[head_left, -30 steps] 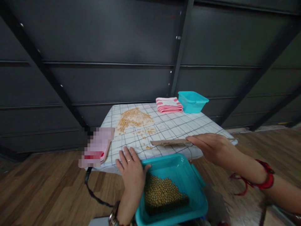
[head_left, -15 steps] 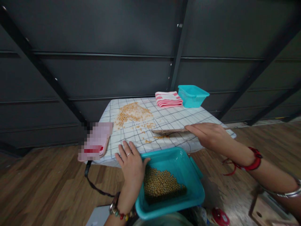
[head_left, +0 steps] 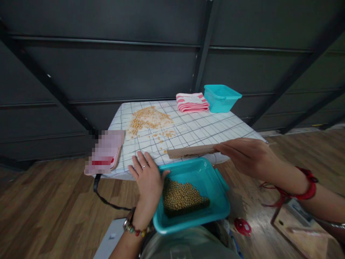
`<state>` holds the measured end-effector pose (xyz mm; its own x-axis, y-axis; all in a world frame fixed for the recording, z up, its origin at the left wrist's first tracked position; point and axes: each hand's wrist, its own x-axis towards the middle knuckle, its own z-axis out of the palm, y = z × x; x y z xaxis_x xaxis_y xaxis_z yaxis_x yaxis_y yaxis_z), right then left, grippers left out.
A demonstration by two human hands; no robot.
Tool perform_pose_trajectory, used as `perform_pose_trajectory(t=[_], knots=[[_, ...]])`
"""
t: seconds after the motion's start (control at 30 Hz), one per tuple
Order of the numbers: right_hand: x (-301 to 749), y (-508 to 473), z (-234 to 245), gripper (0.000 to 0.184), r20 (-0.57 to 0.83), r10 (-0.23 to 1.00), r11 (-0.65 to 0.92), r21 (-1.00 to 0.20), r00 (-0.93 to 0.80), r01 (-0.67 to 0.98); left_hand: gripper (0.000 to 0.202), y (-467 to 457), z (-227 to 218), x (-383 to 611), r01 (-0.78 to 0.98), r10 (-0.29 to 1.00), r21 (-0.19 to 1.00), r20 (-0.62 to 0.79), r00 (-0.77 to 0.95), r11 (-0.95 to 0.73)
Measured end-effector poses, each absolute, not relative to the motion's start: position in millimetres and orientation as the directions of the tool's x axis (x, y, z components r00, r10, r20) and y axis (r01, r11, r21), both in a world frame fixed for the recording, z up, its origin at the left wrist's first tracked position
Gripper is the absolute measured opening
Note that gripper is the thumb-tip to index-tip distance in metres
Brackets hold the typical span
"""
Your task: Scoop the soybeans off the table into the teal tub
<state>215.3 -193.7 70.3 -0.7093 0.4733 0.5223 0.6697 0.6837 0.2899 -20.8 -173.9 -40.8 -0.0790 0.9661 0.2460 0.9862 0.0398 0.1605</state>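
My left hand (head_left: 147, 181) grips the left rim of a teal tub (head_left: 212, 201) held against the near edge of the table; its fingers lie on the checked tablecloth (head_left: 205, 131). Yellow beans (head_left: 182, 197) fill part of the tub. My right hand (head_left: 246, 155) is closed on a flat brown cardboard strip (head_left: 188, 151), held edge-down at the table's near edge just above the tub's far rim. A pile of loose beans (head_left: 147, 119) lies on the cloth at the back left, with a few scattered toward the strip.
A folded pink-striped towel (head_left: 192, 102) and a second teal tub (head_left: 221, 97) stand at the table's far right. A blurred pink object (head_left: 105, 154) lies on the left corner with a black strap hanging. Dark wall panels behind; wooden floor around.
The cardboard strip has swept toward me from mid-table to the near edge above the tub, and the beans before it are gone from the cloth. The left hand stays on the tub.
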Motion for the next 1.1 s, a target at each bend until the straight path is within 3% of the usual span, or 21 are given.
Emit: perform_pose_trajectory(t=[0.13,0.3,0.47,0.77,1.1], knots=[[216,-199,72,0.018,0.493,0.394,0.687,0.403,-0.776,0.604,0.082,-173,-43,-21,0.983,0.969,0.178,0.230,-0.085,0.044],[217,-205,73,0.020,0.450,0.397,0.696,0.420,-0.800,0.582,0.082,-173,-44,-21,0.974,0.974,0.225,0.211,-0.087,0.038],[218,-214,73,0.021,0.424,0.422,0.703,0.404,-0.801,0.585,0.085,-173,-49,-23,0.973,0.977,0.229,0.201,-0.067,0.020],[222,-227,72,0.022,0.373,0.476,0.709,0.373,-0.796,0.598,0.072,-167,-54,-20,0.957,0.974,0.281,0.188,-0.127,0.071],[222,-233,73,0.028,0.374,0.540,0.683,0.329,-0.754,0.652,0.075,-168,-54,-20,0.957,0.977,0.285,0.180,-0.117,0.062]])
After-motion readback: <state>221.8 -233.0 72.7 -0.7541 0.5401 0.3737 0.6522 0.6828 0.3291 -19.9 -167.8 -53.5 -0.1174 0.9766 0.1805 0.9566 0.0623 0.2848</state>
